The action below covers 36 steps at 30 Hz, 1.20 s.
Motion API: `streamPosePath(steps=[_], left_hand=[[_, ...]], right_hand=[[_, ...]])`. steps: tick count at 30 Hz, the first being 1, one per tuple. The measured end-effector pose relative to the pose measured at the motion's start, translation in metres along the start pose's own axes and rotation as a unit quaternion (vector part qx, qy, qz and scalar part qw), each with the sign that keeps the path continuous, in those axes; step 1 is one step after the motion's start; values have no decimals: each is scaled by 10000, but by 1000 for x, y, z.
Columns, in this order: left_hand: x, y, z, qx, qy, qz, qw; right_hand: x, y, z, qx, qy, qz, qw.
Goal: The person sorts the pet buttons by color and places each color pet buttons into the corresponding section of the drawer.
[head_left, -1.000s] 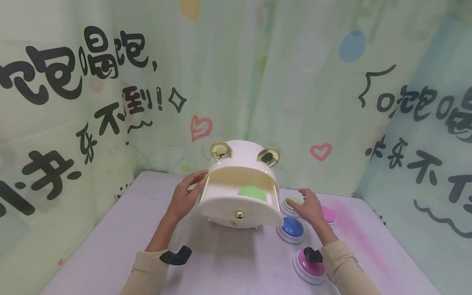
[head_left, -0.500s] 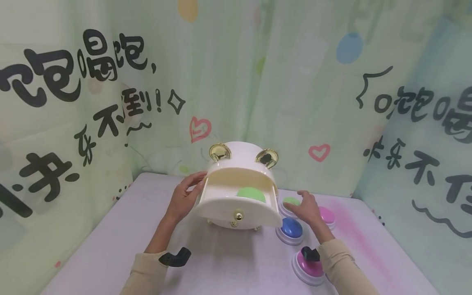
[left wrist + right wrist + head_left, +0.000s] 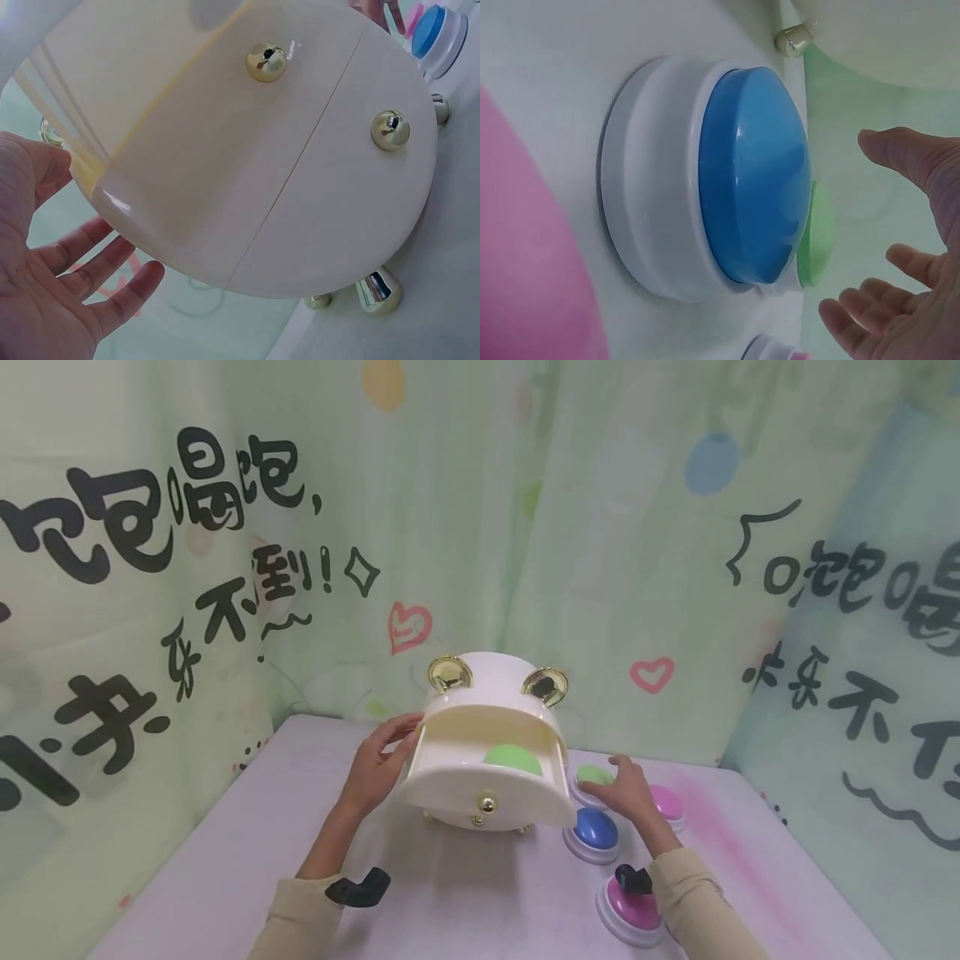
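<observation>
A hand could pass over the tabletop (image 3: pixel 442 914) in front of the white drawer chest (image 3: pixel 450 792), but the left hand (image 3: pixel 378 762) blocks its left side and the blue dome button (image 3: pixel 597 828) seemingly crowds its right.

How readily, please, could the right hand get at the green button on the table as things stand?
Probably yes: the right hand hovers close to the green button, and nothing visible lies between them.

Pale table (image 3: pixel 450 902), white cabinet (image 3: pixel 498 677), four buttons (image 3: pixel 597 829)

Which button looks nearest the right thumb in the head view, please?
The green button, beyond the blue button: the right hand has its thumb overlapping only that one.
</observation>
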<state>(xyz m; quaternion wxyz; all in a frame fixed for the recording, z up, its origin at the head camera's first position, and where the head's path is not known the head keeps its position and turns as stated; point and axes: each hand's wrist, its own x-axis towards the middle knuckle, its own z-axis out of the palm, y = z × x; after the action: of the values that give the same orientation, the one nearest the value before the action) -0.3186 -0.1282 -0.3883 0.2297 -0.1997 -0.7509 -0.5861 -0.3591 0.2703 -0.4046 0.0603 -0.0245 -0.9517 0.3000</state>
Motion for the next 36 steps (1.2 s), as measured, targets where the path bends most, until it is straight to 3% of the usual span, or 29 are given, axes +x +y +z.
streamPosePath(steps=[18,27,36], left_hand=[[0,1,1,-84,-20,-31,10000],[-1,0,2,-98,-14,6,10000],[0,-1,2,-97,6,26,9999]], right_hand=[[1,4,2,-140,-240,40,9996],[2,9,4,-238,-187,-191,9994],[5,9,5,-257,-179,-110,9994]])
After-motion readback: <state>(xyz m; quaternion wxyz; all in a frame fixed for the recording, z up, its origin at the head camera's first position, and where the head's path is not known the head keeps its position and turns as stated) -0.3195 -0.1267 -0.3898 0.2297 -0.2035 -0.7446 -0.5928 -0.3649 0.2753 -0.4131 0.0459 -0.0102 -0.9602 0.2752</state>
